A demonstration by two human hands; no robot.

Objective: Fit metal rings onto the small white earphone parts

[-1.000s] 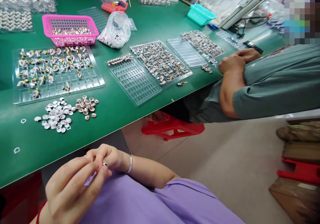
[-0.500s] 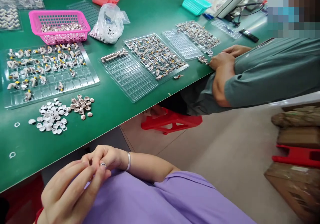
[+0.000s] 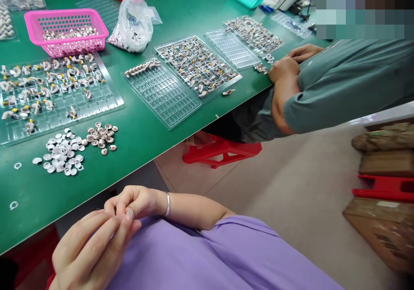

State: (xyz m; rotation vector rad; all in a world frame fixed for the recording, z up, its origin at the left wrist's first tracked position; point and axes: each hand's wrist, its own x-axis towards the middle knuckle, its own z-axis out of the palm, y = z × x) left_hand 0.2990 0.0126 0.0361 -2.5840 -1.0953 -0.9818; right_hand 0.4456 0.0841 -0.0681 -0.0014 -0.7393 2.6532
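Observation:
My left hand [image 3: 87, 247] comes in from the lower left, its fingers closed in a pinch in front of my purple shirt. A small round cap [image 3: 130, 214], whitish with a dark middle, shows at its fingertips. My right hand [image 3: 137, 201], with a silver bangle at the wrist, meets it there, thumb and fingers pressed together on the same small piece. The fingers hide most of the cap. On the green table beyond the hands lie a pile of small white round caps [image 3: 63, 154] and a smaller pile of brownish cup-shaped pieces [image 3: 101, 137].
A clear tray [image 3: 110, 102] holds curved beige parts with yellow tabs. Behind it stand a pink basket [image 3: 66, 16] and a plastic bag [image 3: 137, 22] of small pieces. More trays [image 3: 176, 113] lie to the right. A co-worker's hands [image 3: 286, 67] rest at the table edge near a red stool [image 3: 223, 149].
The view has shifted slightly, so the table things sit a little further left. Both hands stay together on the small cap, which appears turned slightly, with less dark showing.

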